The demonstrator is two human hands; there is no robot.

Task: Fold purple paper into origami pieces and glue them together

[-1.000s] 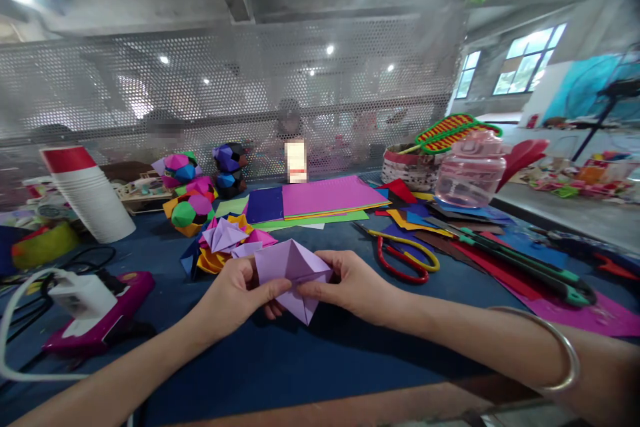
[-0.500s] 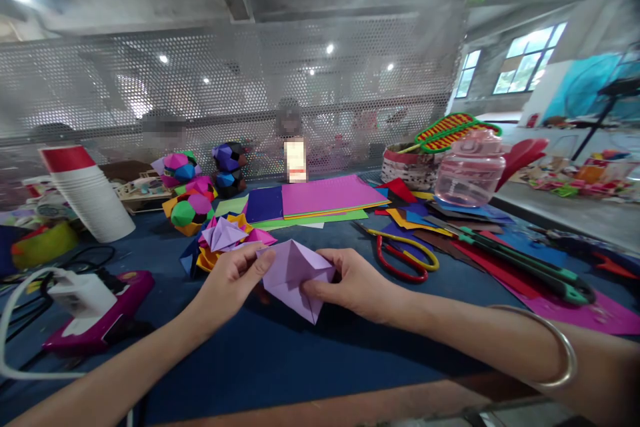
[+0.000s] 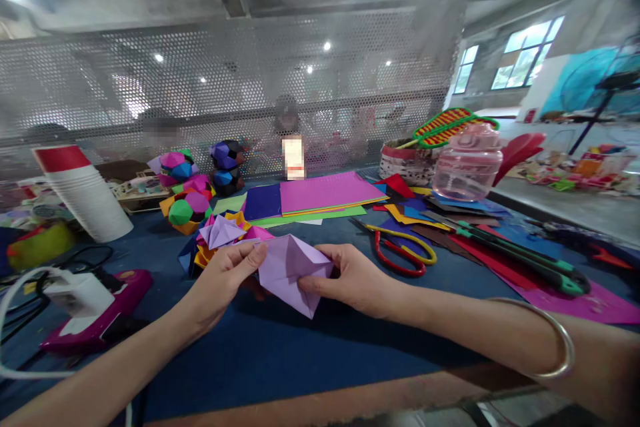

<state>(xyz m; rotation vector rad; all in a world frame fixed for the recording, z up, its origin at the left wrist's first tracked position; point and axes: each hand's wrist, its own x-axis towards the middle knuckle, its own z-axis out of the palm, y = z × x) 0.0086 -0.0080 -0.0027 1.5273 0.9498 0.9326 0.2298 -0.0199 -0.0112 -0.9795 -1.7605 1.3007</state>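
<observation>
A partly folded sheet of lilac origami paper is held above the dark blue table, with creases and a pointed lower corner showing. My left hand pinches its left edge between thumb and fingers. On the other side, my right hand grips the paper, its thumb lying across the front face and its fingers hidden behind. Just behind my left hand lies a cluster of folded paper pieces in lilac, yellow and pink. Scissors with red and yellow handles rest beyond my right hand.
Stacked coloured paper lies at the back. To the right are a green-black utility knife, paper scraps and a pink water bottle. Leaning paper cups, folded paper balls and a purple power strip stand left.
Both hands keep their hold on the lilac paper, which shows only a very slight change of tilt. The whole view has shifted a little.
</observation>
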